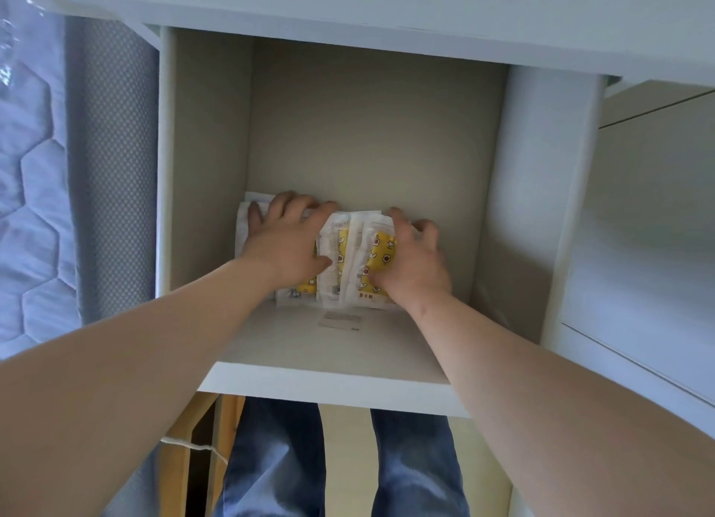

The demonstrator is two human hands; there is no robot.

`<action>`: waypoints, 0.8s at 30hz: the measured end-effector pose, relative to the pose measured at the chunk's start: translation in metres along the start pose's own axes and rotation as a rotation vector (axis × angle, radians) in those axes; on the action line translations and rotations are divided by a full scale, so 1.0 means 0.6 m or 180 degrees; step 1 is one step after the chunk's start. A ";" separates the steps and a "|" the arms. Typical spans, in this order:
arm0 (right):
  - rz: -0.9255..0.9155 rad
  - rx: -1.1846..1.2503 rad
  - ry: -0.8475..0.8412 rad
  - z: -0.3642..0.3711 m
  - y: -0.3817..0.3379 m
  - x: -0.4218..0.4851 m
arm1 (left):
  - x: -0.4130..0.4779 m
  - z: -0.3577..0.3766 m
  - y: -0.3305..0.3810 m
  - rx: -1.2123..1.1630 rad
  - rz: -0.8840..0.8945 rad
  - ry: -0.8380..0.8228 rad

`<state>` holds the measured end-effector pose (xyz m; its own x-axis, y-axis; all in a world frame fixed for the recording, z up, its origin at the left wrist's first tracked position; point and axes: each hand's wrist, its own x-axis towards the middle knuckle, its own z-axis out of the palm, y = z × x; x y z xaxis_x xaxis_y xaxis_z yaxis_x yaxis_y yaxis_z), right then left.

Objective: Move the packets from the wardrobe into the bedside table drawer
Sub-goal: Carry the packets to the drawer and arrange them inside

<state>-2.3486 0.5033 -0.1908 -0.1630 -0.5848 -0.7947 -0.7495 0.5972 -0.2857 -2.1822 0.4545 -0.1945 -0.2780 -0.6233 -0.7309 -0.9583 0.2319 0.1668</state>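
Several white packets (346,261) with yellow printed panels lie side by side on the floor of the open bedside table drawer (348,129). My left hand (288,242) lies flat on the left packets with fingers spread. My right hand (412,259) curls over the right end of the row, thumb on a yellow panel and fingers over the far edge. The packets under both hands are partly hidden.
The drawer's front edge (332,385) is below my forearms, with a small label (340,319) on its floor. A quilted mattress (35,168) runs along the left. A white cabinet side (638,226) stands to the right. My legs in jeans (278,462) show below.
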 end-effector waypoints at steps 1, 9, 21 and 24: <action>-0.0005 -0.0051 0.0007 -0.005 0.001 -0.003 | -0.003 -0.001 0.004 -0.0012 -0.0013 0.0038; -0.0142 -0.0106 -0.0047 -0.051 -0.009 -0.073 | -0.063 -0.051 0.052 -0.0187 -0.0092 0.0215; -0.0316 0.0431 0.0324 -0.192 -0.014 -0.324 | -0.284 -0.181 0.179 -0.0381 -0.0055 0.0661; -0.0320 0.0676 0.0437 -0.211 -0.013 -0.385 | -0.322 -0.217 0.202 -0.0485 -0.0049 0.0779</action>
<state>-2.3863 0.5642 0.0628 -0.1910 -0.7073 -0.6807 -0.6173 0.6257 -0.4769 -2.2529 0.5058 0.0528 -0.2531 -0.7919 -0.5557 -0.9562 0.1176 0.2680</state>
